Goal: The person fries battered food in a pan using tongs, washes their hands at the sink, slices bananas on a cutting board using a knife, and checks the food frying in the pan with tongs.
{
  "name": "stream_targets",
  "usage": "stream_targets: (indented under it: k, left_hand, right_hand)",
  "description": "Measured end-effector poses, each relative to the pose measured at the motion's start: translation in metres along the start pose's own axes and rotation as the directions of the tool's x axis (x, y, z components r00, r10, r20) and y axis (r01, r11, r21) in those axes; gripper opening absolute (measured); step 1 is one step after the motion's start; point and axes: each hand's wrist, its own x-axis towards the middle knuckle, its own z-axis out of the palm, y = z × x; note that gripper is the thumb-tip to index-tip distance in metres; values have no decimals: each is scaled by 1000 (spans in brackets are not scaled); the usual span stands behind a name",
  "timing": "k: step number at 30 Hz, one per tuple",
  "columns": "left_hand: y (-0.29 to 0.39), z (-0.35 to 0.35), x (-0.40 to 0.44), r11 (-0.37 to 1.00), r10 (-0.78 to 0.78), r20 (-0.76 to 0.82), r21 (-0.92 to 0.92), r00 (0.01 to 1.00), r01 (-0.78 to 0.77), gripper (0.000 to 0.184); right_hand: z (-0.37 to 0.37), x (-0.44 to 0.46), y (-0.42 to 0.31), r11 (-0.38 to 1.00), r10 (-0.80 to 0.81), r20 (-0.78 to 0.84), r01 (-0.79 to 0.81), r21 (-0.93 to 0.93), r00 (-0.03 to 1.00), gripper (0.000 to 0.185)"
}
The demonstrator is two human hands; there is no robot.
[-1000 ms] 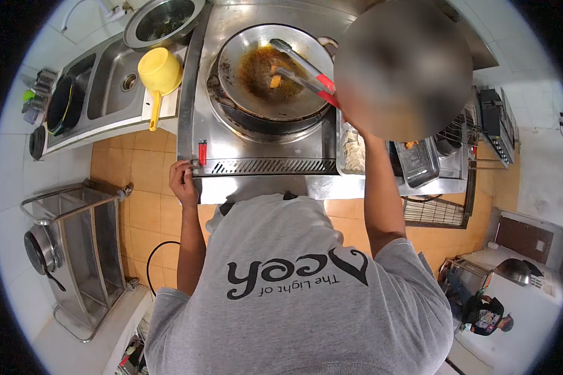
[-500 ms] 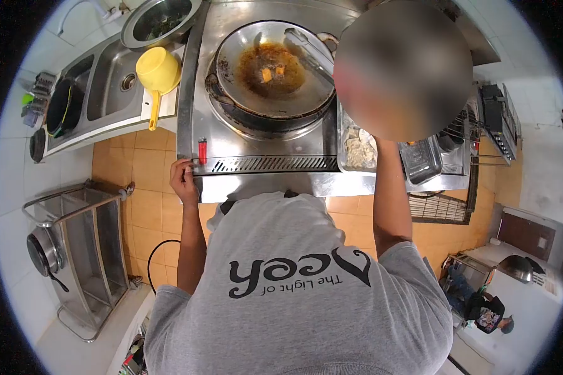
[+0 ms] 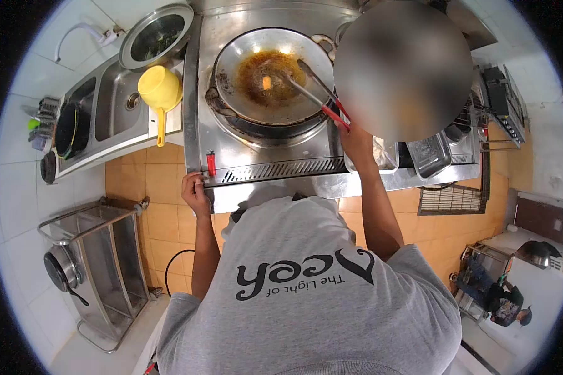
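My right hand [image 3: 356, 145] is closed round the red handles of metal tongs [image 3: 306, 90], whose arms reach over the wok [image 3: 281, 112]. One tip is low over the dark yellow oil [image 3: 250, 69] near a small orange-brown piece of food [image 3: 267, 82]; whether it grips anything is unclear. My left hand [image 3: 196, 192] has its fingers curled on the front left corner of the steel stove [image 3: 263, 184], just below a red lighter [image 3: 211, 162].
Right of the wok, trays stand partly behind a blurred disc: one with pale food [image 3: 385, 156], one metal [image 3: 428, 156]. To the left are a yellow dipper [image 3: 159, 87], a sink [image 3: 114, 109] and a pot [image 3: 126, 50]. A person [image 3: 507, 303] sits far right.
My right hand has come left from behind the blurred disc, with the tongs over the wok. Two food pieces showed in the oil before; one shows now. My left hand keeps its place on the stove corner.
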Motion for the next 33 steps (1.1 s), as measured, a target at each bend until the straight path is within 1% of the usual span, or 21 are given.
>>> stream_targets:
  k: [1,3,4,5,7,10,13,14,17,18,21,24,27,28,30,32,33]
  left_hand:
    - [1,1,0,1000,-12,-1,-6,1000,12,19]
    - [1,1,0,999,-39,-13,-16,999,39,19]
    - [1,1,0,1000,-27,-12,-14,1000,27,19]
    - [-1,1,1,1000,-17,-11,-11,1000,16,19]
    - [-1,0,0,1000,-8,-8,-4,1000,8,19]
    - [-2,1,-1,1000,8,-23,3,1000,-8,22]
    - [5,3,-3,999,20,-89,39,996,-16,23]
    - [-3,2,-5,999,22,-109,27,994,-19,22]
    - [6,4,-12,993,49,-192,117,980,-27,21]
    - [12,7,-16,987,91,-228,150,969,-57,19]
    - [21,24,-36,994,54,-325,108,944,-20,19]
    - [28,44,-57,987,94,-367,156,926,-38,18]
    - [39,65,-70,992,59,-432,126,900,-5,19]
    - [37,70,-73,995,48,-457,102,888,-1,19]
    - [27,79,-80,999,20,-509,52,860,8,19]
    - [25,84,-82,999,-39,-540,7,841,51,18]
    - [31,88,-83,997,-74,-558,-15,827,78,18]
  right_hand:
    - [-1,1,-2,1000,12,14,-11,-16,1000,49]
    - [-5,6,21,998,-49,45,51,-45,998,52]
    - [-10,9,35,995,-80,64,84,-57,995,54]
    - [-22,17,40,993,-68,146,80,-81,987,57]
    - [-50,40,44,982,-161,253,181,-59,954,59]
    - [-70,76,57,943,-266,381,320,-88,886,59]
    - [-62,103,87,913,-330,428,400,-83,842,56]
    - [-60,112,92,907,-368,437,421,-27,821,52]
    - [-49,130,109,909,-377,461,417,17,803,51]
    - [-44,135,114,930,-350,483,359,79,803,49]
    - [-36,150,129,899,-402,486,435,49,776,46]
    - [-35,162,136,903,-416,495,411,125,763,43]
    - [-32,163,139,900,-406,515,427,84,755,38]
    - [-28,160,147,897,-411,482,438,61,774,35]
    - [-38,152,136,931,-365,532,294,216,764,35]
    - [-51,141,123,950,-311,584,225,217,750,35]
    - [-55,137,120,961,-276,604,233,150,748,34]
